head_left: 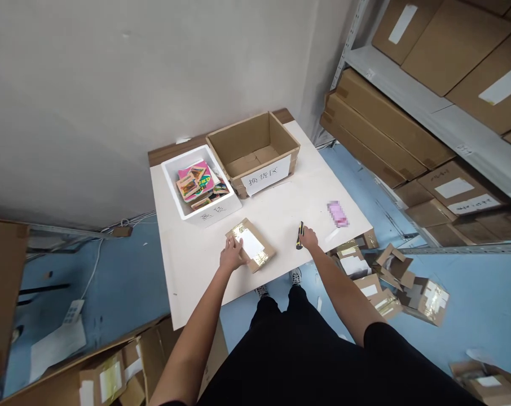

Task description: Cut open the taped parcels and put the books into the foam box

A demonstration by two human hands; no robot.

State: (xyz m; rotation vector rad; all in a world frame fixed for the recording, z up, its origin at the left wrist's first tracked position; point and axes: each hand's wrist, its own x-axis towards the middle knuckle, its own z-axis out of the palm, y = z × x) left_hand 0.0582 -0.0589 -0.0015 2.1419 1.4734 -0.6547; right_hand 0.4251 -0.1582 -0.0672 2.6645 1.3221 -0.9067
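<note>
A small taped cardboard box (269,251) with a white label lies near the front edge of the white table. My left hand (232,254) grips it at its left side, fingers over the top and thumb at the near edge. To the right of this box, my right hand (309,237) is closed on a black and yellow box cutter (300,235), held just over or on the tabletop; whether its blade is out cannot be made out. A pixelated pink item (337,214) lies farther right on the table.
A white foam box (228,210) holds colourful packs at the table's back left. Beside it stands an open cardboard bin (295,160) with a handwritten label. Discarded cartons (424,301) litter the floor at right, below shelves (424,101) of boxes.
</note>
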